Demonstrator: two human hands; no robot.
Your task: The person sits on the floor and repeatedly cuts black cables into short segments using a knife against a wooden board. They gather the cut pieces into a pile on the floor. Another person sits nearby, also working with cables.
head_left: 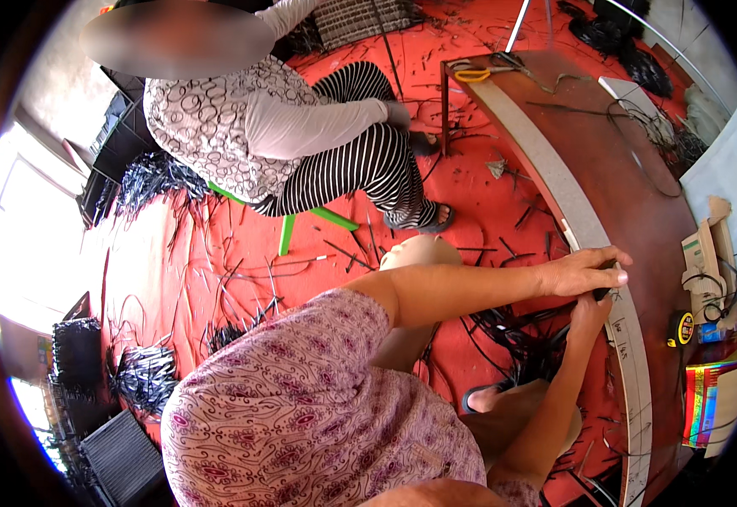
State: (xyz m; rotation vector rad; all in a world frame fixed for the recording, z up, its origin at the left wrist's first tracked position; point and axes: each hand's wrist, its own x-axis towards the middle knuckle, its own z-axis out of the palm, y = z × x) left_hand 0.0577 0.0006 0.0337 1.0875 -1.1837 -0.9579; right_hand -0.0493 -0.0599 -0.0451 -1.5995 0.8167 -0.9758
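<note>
Both my hands meet at the near edge of the brown table, over a long pale strip [571, 198] with pen marks. My left hand [584, 272] reaches across from the left, its fingers bent over the strip and its fingertips toward the table. Just below it, my right hand [590, 317] is closed, its fingers pressed together against the strip's edge. A small dark piece [602, 293] shows between the two hands; its kind is hidden by the fingers. Black strips [520, 346] hang and lie in a tangle under my hands, beside my foot.
On the brown table [630, 186] lie yellow-handled scissors [472, 75], a tape measure [681, 329], torn cardboard [708, 262] and a rainbow-coloured item [706, 406]. Another person sits on a green stool [287, 232] at far left. Black strip scraps litter the red floor [242, 253].
</note>
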